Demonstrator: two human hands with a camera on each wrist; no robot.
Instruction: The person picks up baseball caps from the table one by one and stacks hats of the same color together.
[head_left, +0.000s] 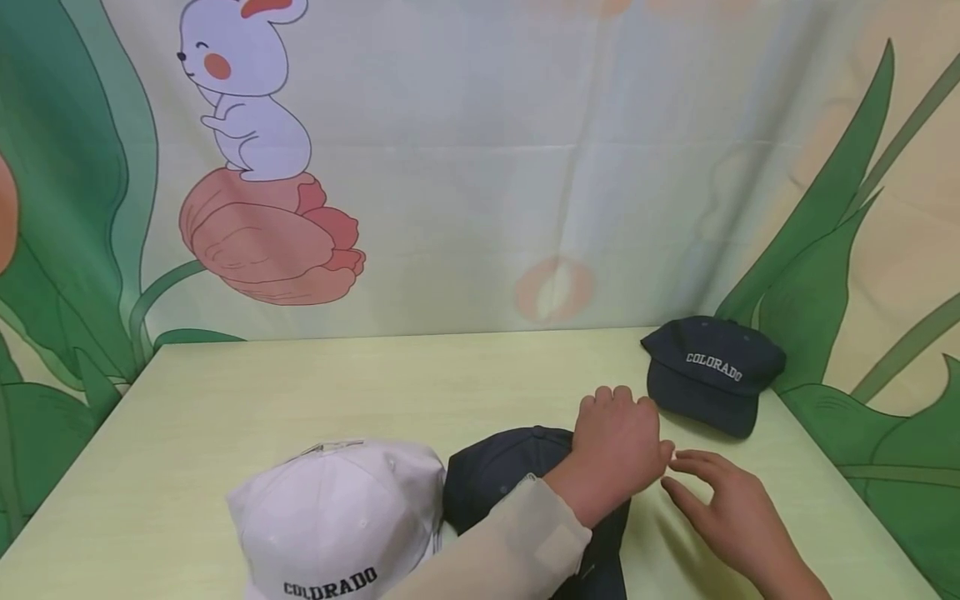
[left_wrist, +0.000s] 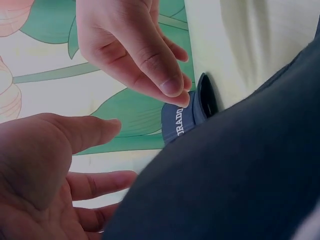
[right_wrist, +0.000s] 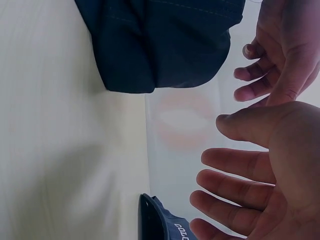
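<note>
A navy cap lies in the front middle of the table, partly hidden by the left forearm. My left hand is over its right side, and the left wrist view shows the thumb and fingers spread apart with nothing between them. Just to the right, my right hand hovers with its fingertips close to the left hand. In the right wrist view its fingers are extended and hold nothing, beside the navy cap. A white cap with dark COLORADO lettering sits left of the navy one.
Another navy cap with white COLORADO lettering stands at the table's back right corner, its brim toward the front. The pale yellow table ends at a printed cloth backdrop with a rabbit, flower and leaves.
</note>
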